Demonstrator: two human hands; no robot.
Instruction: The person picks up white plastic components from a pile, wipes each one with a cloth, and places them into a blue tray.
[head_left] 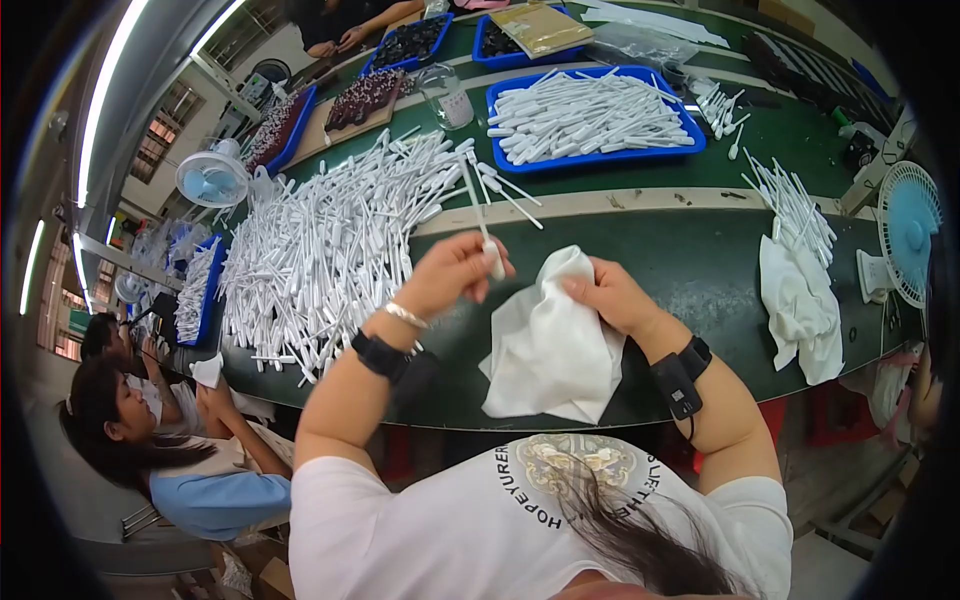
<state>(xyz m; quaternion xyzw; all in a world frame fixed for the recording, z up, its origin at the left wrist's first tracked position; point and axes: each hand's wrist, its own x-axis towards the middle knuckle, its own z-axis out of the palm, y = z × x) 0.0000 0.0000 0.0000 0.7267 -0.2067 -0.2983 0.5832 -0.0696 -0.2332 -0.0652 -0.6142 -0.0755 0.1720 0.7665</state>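
My left hand (pixel 452 272) is closed round the thick lower end of a slim white plastic stick (pixel 475 205), which stands nearly upright in its fingers. Its exact kind I cannot make out. Just to the right, my right hand (pixel 617 295) grips a white cloth (pixel 553 345) by its upper edge; the rest drapes down over the green tabletop (pixel 680 270). A small gap separates stick and cloth. Left of my hands spreads a big heap of similar white sticks (pixel 310 250), each with one thicker end.
Beyond my hands, a blue tray (pixel 605 158) is piled with white sticks. More sticks lie beside a second cloth (pixel 800 305) at the right. Fans (pixel 905 235) stand on both sides. A clear jar (pixel 447 97) is further back. Another person (pixel 190 440) sits at the left.
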